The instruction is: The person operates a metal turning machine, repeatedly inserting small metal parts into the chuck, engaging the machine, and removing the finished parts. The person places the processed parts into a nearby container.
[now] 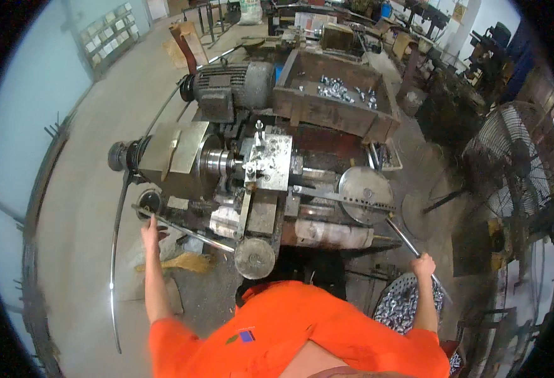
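Note:
A small lathe-like machine stands before me, with a grey headstock (175,148), a bright spindle chuck (219,161) and an oily tool block (272,162). My left hand (152,233) is closed at the outer part of a long metal lever (192,234), which runs to a round steel disc (254,258). On the other side, my right hand (423,266) grips a slanting metal rod (405,237). That rod's upper end meets a flat bar with a row of holes (340,198), which lies across a larger steel disc (366,183).
A wooden box (337,116) of small shiny metal parts sits behind the machine, beside an electric motor (236,87). A basket of metal parts (403,309) stands low by my right arm. A large fan (507,164) is at right, a straw broom (185,262) at left.

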The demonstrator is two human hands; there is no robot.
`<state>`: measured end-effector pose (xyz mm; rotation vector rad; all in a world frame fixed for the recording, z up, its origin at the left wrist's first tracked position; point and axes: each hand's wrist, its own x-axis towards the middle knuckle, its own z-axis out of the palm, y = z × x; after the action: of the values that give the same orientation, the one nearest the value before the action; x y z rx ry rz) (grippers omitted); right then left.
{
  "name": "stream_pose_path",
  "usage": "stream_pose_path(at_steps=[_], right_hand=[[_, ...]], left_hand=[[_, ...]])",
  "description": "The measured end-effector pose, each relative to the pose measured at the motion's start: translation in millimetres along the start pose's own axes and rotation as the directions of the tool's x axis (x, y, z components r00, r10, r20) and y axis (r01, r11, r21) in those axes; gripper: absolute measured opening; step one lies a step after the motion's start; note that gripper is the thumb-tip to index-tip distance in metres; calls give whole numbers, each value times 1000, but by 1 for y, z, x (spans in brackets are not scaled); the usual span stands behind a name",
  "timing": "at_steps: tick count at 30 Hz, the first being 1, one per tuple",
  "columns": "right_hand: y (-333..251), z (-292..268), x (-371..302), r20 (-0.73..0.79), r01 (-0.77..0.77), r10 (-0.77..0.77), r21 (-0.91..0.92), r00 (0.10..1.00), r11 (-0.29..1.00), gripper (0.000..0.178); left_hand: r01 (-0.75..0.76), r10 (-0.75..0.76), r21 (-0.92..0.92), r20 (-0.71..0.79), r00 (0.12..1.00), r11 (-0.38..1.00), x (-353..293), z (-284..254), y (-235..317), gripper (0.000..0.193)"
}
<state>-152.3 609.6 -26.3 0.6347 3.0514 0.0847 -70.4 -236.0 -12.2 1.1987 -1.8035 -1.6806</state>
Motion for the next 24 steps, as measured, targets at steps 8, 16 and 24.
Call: stream_pose_path(at_steps=[8, 16, 24], right_hand=[[-49, -19, -122, 209, -16, -142, 611, 968, 792, 23], [-73, 2, -150, 256, -136, -130, 804, 958, 579, 16], [-73, 4, -155, 55, 103, -199, 709, 978, 698, 16]], left_hand=[[-45, 46, 4, -142, 989, 999, 0, 46, -11, 23], [-94, 90, -25, -132, 987, 995, 4, 48, -15, 25], [-7, 10, 41, -92, 996, 999, 9, 44, -11, 32]])
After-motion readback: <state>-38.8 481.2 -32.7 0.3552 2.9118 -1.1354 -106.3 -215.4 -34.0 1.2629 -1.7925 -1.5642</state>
